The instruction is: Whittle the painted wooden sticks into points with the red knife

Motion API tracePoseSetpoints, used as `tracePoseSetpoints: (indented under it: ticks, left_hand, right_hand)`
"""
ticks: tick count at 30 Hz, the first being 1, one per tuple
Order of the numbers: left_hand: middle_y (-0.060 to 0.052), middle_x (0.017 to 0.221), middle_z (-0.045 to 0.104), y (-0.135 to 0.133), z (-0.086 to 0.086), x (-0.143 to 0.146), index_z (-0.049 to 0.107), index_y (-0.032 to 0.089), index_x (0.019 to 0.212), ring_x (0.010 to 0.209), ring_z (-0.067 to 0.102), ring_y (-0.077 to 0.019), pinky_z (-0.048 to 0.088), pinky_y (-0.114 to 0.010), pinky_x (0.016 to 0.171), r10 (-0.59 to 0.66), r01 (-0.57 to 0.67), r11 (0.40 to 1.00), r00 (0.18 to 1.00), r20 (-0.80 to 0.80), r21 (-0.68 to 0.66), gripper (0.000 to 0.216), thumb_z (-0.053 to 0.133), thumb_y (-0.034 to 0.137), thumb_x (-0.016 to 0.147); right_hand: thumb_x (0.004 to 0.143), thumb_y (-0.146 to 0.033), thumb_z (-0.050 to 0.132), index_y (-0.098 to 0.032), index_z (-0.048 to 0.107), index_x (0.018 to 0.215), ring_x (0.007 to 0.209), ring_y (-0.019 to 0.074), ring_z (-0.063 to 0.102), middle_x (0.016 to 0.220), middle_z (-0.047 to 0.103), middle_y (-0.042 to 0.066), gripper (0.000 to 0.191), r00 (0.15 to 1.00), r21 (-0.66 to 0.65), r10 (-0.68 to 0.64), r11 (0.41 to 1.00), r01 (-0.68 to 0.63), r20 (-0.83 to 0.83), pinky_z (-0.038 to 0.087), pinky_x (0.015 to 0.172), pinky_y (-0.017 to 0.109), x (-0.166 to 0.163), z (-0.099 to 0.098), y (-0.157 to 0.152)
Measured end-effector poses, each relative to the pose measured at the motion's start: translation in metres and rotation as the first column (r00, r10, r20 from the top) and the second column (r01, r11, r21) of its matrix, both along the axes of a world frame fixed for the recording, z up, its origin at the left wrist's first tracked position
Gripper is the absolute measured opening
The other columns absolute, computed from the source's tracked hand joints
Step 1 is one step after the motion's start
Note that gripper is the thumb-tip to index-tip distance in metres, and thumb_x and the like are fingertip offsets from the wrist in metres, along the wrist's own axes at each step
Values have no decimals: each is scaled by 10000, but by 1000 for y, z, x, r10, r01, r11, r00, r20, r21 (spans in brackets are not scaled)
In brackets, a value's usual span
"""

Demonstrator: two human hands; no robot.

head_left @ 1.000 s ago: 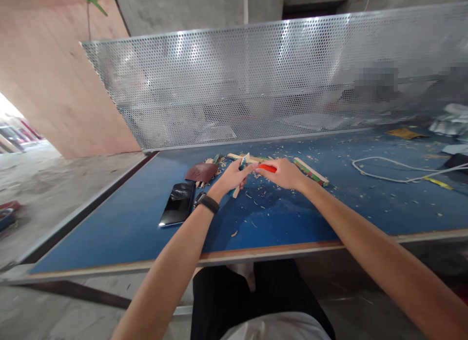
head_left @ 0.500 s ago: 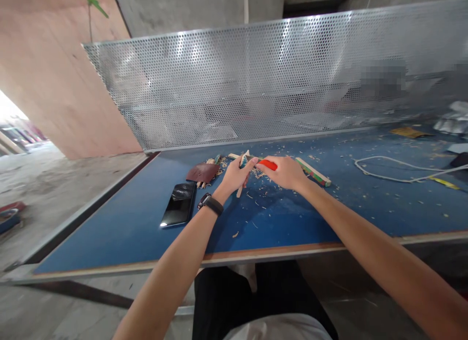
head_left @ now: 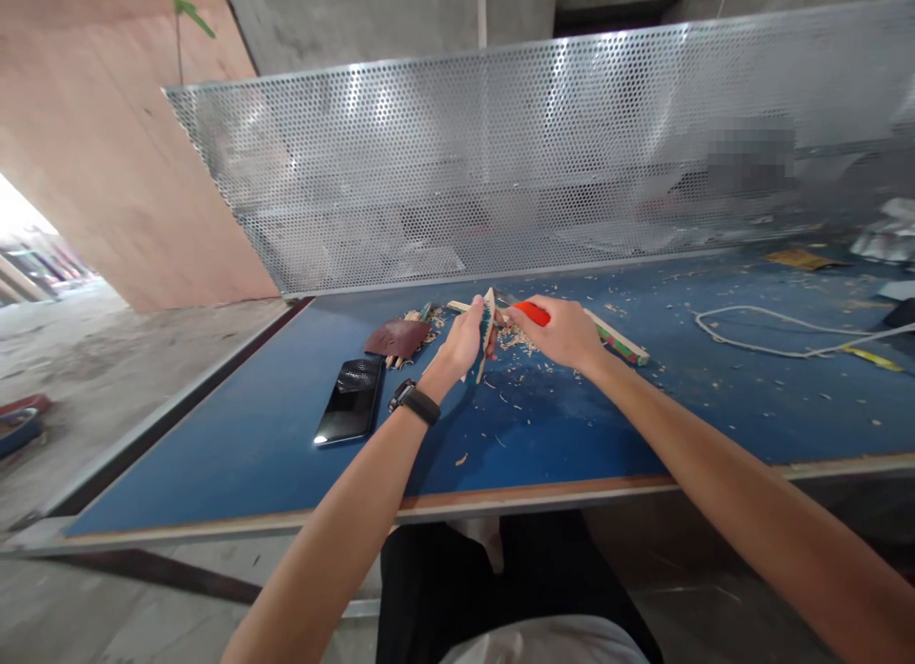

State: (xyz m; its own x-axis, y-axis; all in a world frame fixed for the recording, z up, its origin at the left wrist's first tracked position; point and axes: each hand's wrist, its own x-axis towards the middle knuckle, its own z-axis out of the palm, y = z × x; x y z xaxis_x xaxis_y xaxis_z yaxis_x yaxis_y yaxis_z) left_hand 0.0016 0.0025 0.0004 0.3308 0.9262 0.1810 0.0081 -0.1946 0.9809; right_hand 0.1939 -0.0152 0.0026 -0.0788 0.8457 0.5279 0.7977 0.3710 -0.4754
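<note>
My left hand is closed around a thin wooden stick with green paint, held nearly upright above the blue table. My right hand is wrapped round a red-handled knife, its tip against the stick's upper part. Wood shavings lie under and around both hands. A black watch sits on my left wrist.
A black phone and a brown leather piece lie left of my hands. A painted wooden strip lies to the right, a white cord further right. A perforated metal screen stands along the table's back.
My left hand has turned the stick from a slant to nearly upright. My right hand with the knife has risen slightly toward its top.
</note>
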Motion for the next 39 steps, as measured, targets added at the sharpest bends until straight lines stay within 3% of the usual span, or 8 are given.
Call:
tracePoseSetpoints:
  ticks: [6,12,20,39]
  left_hand:
    - [-2,563,470,-4,5,-5,546,197,741,454,463,-119,446,-261,493,-132,157,976,978,163,-151,499,236,418,1065]
    - [-25,533,467,-2,3,-5,529,204,666,433,460,-141,422,-285,474,-110,160,971,958,264,-177,439,237,336,967]
    - [-39,531,488,-3,3,-3,540,203,660,432,477,-153,409,-290,471,-52,106,977,958,281,-183,411,269,342,936]
    - [-40,553,498,-1,3,-5,503,211,652,466,496,-146,428,-282,503,-91,145,978,944,317,-151,415,276,381,955]
  right_hand:
    - [976,-705,499,-251,771,1013,796,292,676,890,775,117,531,1000,-4,-7,1000,7,-19,387,644,387,-1,2,-2]
    - [954,-735,507,-262,754,936,726,265,649,832,761,88,534,997,4,-62,998,62,-42,360,598,366,-1,0,0]
    - [949,-740,522,-263,736,895,697,258,628,811,750,87,525,996,-18,-63,998,62,-59,350,596,368,1,-2,3]
    - [957,-707,544,-261,736,911,700,249,619,796,745,81,488,999,-23,7,1000,-8,-38,358,614,374,2,-3,3]
